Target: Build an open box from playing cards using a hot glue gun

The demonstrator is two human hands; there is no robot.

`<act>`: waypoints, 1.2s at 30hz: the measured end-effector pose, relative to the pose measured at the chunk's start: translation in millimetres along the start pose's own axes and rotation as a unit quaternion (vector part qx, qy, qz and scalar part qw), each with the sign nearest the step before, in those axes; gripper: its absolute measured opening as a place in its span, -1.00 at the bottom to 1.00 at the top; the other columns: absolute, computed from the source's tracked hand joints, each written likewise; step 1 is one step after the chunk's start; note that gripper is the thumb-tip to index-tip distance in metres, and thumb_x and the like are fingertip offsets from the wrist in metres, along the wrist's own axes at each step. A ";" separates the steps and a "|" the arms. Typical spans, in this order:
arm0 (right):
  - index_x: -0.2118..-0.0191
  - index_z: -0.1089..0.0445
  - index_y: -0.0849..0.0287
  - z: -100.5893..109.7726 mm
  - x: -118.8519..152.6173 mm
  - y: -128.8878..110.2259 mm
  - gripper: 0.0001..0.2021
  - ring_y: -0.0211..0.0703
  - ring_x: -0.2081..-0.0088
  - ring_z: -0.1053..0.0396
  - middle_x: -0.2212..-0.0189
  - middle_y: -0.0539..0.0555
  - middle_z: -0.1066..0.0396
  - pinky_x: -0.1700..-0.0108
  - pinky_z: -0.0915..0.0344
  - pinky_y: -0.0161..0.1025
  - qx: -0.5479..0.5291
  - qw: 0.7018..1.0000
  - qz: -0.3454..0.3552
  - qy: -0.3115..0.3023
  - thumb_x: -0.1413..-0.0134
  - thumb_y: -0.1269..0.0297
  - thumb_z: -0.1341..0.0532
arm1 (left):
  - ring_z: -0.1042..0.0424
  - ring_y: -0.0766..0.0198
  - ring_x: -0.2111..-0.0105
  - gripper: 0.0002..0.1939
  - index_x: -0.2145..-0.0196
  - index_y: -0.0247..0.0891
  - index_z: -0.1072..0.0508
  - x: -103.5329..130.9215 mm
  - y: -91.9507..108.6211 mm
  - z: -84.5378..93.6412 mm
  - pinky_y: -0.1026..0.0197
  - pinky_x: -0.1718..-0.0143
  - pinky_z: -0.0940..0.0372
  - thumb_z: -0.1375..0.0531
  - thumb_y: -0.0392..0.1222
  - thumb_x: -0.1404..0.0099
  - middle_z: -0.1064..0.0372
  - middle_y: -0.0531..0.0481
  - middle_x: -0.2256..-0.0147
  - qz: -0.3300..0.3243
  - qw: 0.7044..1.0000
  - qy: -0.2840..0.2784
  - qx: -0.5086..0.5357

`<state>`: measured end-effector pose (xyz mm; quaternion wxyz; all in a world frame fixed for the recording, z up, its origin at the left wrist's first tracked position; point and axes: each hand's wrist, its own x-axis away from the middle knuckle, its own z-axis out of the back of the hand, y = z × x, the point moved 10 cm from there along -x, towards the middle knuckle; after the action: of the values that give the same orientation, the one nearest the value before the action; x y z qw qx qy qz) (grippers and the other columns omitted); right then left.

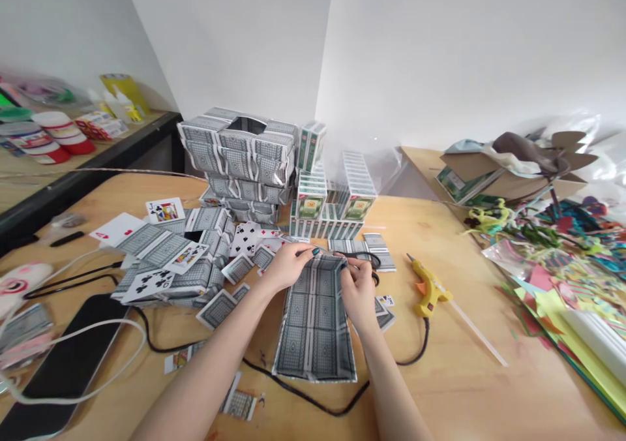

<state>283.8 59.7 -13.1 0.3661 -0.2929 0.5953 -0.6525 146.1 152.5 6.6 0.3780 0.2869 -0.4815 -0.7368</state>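
Observation:
An open tray [313, 323] made of grey-backed playing cards lies lengthwise in front of me, its near end on the table. My left hand [291, 265] grips the tray's far left corner, thumb and fingers pinched over the rim. At the far right corner my right hand [359, 292] is closed on the side wall. To the right of it lies a yellow glue gun [431, 288] with a clear glue stick [476, 333] in its back end. Loose playing cards [219, 308] are scattered left of the tray.
Stacked card-built boxes [239, 157] and green-white card packs [313, 193] stand at the back. Another card box [210, 252] sits left under loose cards. A black cable [313, 402] loops before the tray. A phone [63, 363] lies left; coloured paper [562, 304] lies right.

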 end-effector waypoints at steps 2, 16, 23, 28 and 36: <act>0.26 -0.09 0.13 -0.1 -0.7 2.1 -0.80 -0.20 0.46 -0.38 0.40 0.10 -0.46 0.41 -0.26 -0.29 0.008 1.000 -0.003 -0.004 0.01 0.23 -0.10 | -0.40 0.17 0.16 -0.73 0.25 -0.26 -0.49 0.2 1.8 0.5 0.14 0.08 -0.23 -0.03 -0.19 -0.22 -0.46 -0.05 0.18 0.000 1.000 0.002 -0.003; 0.25 -0.21 0.17 -1.9 -5.8 6.4 -0.78 -0.20 0.53 -0.33 0.50 0.05 -0.43 0.37 -0.28 -0.24 0.019 0.999 -0.008 -0.027 0.01 0.18 -0.10 | -0.40 0.18 0.16 -0.72 0.22 -0.26 -0.49 0.1 1.6 0.1 0.15 0.07 -0.23 -0.04 -0.19 -0.22 -0.45 -0.05 0.17 -0.003 1.000 0.004 -0.008; 0.25 -0.21 0.17 -1.8 -6.2 5.2 -0.78 -0.18 0.49 -0.37 0.44 0.10 -0.45 0.37 -0.29 -0.23 0.021 0.999 -0.002 -0.025 0.01 0.16 -0.10 | -0.39 0.17 0.15 -0.73 0.22 -0.26 -0.49 -0.1 1.4 -0.1 0.14 0.05 -0.23 -0.04 -0.19 -0.22 -0.45 -0.05 0.16 -0.004 1.000 0.002 -0.009; 0.26 -0.21 0.17 -4.0 -5.1 0.7 -0.79 -0.17 0.46 -0.39 0.39 0.12 -0.46 0.36 -0.29 -0.24 0.021 0.999 -0.005 -0.031 0.00 0.18 -0.09 | -0.39 0.17 0.15 -0.73 0.22 -0.25 -0.49 -0.2 0.7 0.1 0.14 0.06 -0.22 -0.04 -0.17 -0.22 -0.45 -0.04 0.16 -0.005 1.000 0.002 0.005; 0.27 -0.20 0.17 -6.0 -7.4 3.5 -0.80 -0.12 0.37 -0.43 0.33 0.16 -0.46 0.32 -0.31 -0.22 0.015 1.000 -0.002 -0.024 0.02 0.18 -0.10 | -0.40 0.18 0.19 -0.72 0.24 -0.27 -0.48 -0.6 -0.1 -0.3 0.15 0.11 -0.23 -0.02 -0.14 -0.24 -0.47 -0.04 0.22 -0.012 1.000 -0.010 0.006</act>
<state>283.5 69.1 -16.8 0.3837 -0.3043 0.5756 -0.6549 146.6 152.8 6.4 0.3623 0.2875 -0.4866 -0.7411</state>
